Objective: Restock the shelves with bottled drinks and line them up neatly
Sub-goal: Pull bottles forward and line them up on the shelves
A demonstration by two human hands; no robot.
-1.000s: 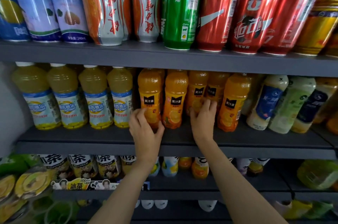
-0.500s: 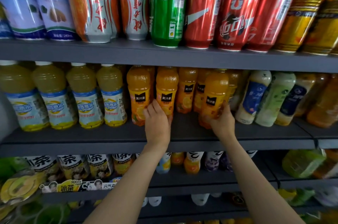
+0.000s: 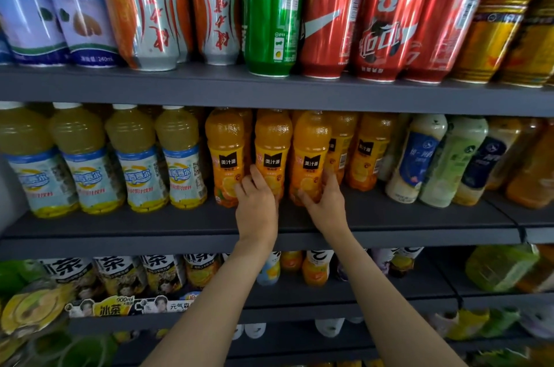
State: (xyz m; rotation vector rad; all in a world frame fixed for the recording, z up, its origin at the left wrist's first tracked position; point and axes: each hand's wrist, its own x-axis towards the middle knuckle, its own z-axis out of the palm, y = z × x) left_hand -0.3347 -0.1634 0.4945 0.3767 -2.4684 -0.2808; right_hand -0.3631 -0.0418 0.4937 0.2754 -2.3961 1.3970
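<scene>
Right hand: my right hand (image 3: 325, 201) now grips the third orange juice bottle (image 3: 310, 156) low on its label, thumb on the left of the base and fingers curled round the right side; a second ago this hand reached deeper, among the bottles further back

Third bottle: it now stands in the front row, just beside the second orange juice bottle (image 3: 272, 153), where half a second ago I was holding it well to the right and a gap lay between them

Left hand: my left hand (image 3: 256, 203) lies against the lower front of the second bottle with its fingers fairly straight, pressing rather than wrapping; it has slid right from the first orange juice bottle (image 3: 225, 153)

Front row: three orange bottles stand side by side on the middle shelf (image 3: 419, 218), labels facing me, near the front edge; the third leans slightly, though the wide lens may exaggerate that

Behind: more orange bottles (image 3: 364, 153) stand further back to the right, not yet pulled forward

Meaning: I judge the gap in the front row closed, so this part of the line-up is nearly done

Still to do: I judge the third bottle needs squaring upright, and the rear bottles may need bringing up

Risk: a hard push could topple the close-packed neighbours
</scene>
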